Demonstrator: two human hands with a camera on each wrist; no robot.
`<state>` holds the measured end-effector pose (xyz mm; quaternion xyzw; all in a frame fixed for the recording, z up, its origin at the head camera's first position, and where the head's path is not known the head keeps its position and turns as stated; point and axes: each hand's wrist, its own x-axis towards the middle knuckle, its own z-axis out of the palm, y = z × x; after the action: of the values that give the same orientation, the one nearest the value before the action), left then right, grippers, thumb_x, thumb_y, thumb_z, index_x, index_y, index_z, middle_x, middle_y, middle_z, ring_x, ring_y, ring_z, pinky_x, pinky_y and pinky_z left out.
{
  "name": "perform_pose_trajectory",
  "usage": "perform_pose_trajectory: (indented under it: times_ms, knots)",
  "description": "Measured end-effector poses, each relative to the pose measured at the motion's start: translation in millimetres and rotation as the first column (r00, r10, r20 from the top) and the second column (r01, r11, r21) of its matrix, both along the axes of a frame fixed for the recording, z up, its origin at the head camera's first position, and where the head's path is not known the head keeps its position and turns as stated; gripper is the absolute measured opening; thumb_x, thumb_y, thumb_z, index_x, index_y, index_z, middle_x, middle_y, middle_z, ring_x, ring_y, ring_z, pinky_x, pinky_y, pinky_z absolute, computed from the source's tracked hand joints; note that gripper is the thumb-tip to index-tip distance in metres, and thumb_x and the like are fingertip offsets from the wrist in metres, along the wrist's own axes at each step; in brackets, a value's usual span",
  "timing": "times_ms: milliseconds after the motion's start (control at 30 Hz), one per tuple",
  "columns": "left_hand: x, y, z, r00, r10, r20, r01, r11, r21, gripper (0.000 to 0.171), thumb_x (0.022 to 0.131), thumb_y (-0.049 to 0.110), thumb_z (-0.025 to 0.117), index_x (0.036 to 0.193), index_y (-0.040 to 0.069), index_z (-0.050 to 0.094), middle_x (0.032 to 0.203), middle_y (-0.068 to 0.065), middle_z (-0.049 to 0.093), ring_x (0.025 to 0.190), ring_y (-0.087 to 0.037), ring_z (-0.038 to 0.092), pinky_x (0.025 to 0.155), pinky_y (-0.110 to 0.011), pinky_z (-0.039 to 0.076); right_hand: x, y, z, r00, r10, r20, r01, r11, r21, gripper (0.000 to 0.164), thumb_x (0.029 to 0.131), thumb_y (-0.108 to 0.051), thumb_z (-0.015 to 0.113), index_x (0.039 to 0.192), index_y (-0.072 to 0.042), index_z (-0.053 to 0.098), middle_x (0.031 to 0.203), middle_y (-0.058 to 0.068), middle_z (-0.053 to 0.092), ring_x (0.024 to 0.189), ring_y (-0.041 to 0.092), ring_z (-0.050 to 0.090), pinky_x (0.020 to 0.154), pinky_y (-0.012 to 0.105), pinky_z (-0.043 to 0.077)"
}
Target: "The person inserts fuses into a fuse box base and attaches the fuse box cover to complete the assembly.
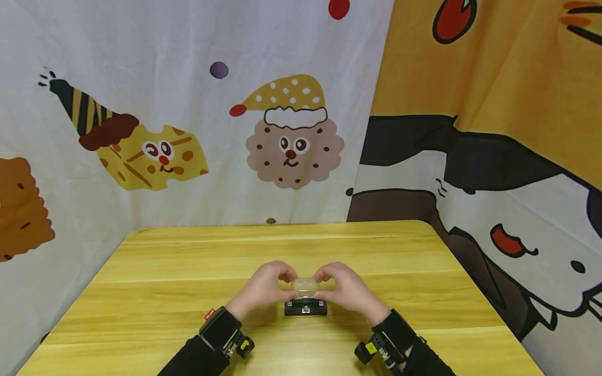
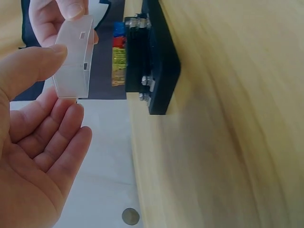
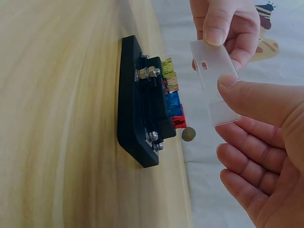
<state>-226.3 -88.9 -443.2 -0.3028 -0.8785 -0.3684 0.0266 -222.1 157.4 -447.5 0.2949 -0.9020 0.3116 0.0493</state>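
A clear plastic cover [image 1: 305,285] is held between both hands above a black fuse block [image 1: 305,308]. My left hand [image 1: 265,288] pinches the cover's left end between thumb and fingers. The opposite end is pinched the same way by my right hand [image 1: 349,291]. In the left wrist view, small slots show in the long side of the cover [image 2: 75,71], and a gap separates it from the block. Blue, red, yellow and amber blade fuses [image 3: 173,103] stick up from the block's top. Metal studs with nuts [image 3: 148,72] sit at the block's ends.
The block rests on a wood-grain table [image 1: 188,271]. Behind the table hangs a white curtain [image 1: 174,104] with cartoon prints, and an orange patterned cloth [image 1: 414,78] hangs on the right. Both wrists wear black straps with small cameras [image 1: 244,346].
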Motion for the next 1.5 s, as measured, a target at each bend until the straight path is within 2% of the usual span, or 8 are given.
perform_pose_trajectory:
  times_ms: [233, 567, 1133, 1500]
  knots:
    - [-0.5, 1, -2.7, 1.0, 0.001, 0.025, 0.001, 0.999, -0.049, 0.028, 0.076, 0.018, 0.086, 0.098, 0.009, 0.07, 0.093, 0.005, 0.063, 0.085, -0.014, 0.061, 0.076, -0.028, 0.051, -1.6, 0, -2.9, 1.0, 0.016, 0.026, -0.016, 0.999, 0.03, 0.027, 0.079, -0.02, 0.085, 0.1, -0.015, 0.068, 0.097, -0.006, 0.062, 0.09, 0.019, 0.057, 0.079, 0.035, 0.048]
    - [-3.4, 3, -5.8, 0.999, -0.012, 0.041, 0.016, 0.994, -0.105, 0.028, 0.075, 0.019, 0.087, 0.096, 0.01, 0.07, 0.09, 0.006, 0.063, 0.083, -0.013, 0.061, 0.075, -0.027, 0.051, -2.5, 0, -6.8, 1.0, 0.019, 0.018, -0.02, 0.997, 0.075, 0.028, 0.078, -0.021, 0.085, 0.099, -0.015, 0.067, 0.095, -0.006, 0.063, 0.09, 0.02, 0.058, 0.079, 0.034, 0.049]
    - [-6.7, 4, -12.3, 0.999, -0.031, 0.043, 0.036, 0.991, -0.129, 0.029, 0.075, 0.018, 0.087, 0.096, 0.009, 0.069, 0.09, 0.003, 0.063, 0.083, -0.015, 0.062, 0.076, -0.028, 0.051, -1.7, -1, -13.7, 0.999, 0.008, 0.032, -0.011, 0.995, 0.099, 0.028, 0.079, -0.022, 0.085, 0.1, -0.015, 0.067, 0.095, -0.005, 0.064, 0.089, 0.017, 0.057, 0.079, 0.034, 0.049]
    - [-7.4, 4, -12.9, 0.999, -0.017, 0.048, 0.024, 0.99, -0.142, 0.029, 0.076, 0.02, 0.087, 0.097, 0.01, 0.07, 0.09, 0.005, 0.063, 0.083, -0.013, 0.061, 0.076, -0.027, 0.051, -3.1, -1, -16.4, 0.999, -0.005, 0.032, 0.002, 0.994, 0.107, 0.029, 0.079, -0.023, 0.085, 0.1, -0.015, 0.067, 0.095, -0.005, 0.064, 0.089, 0.017, 0.057, 0.08, 0.035, 0.05]
